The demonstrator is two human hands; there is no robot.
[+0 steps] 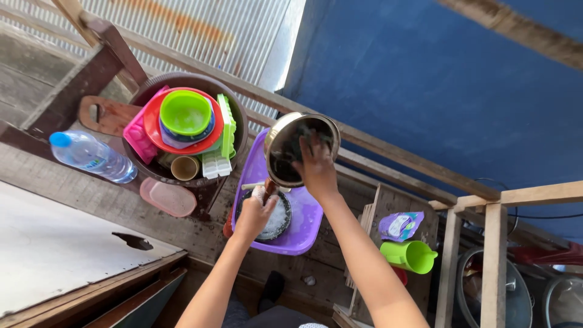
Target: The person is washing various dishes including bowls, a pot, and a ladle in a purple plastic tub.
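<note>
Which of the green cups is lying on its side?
The green cup with a handle on the wooden stand at right, mouth facing right. The lime green bowl stacked in the big basin sits upright.

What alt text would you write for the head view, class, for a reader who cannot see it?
A person's left hand holds a metal pan by its handle over a purple basin while the right hand scrubs inside it. Colourful plastic dishes fill a large bowl beside a water bottle.

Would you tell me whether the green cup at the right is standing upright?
No, the green cup lies tipped on its side on the wooden crate, beside a purple pouch.
</note>
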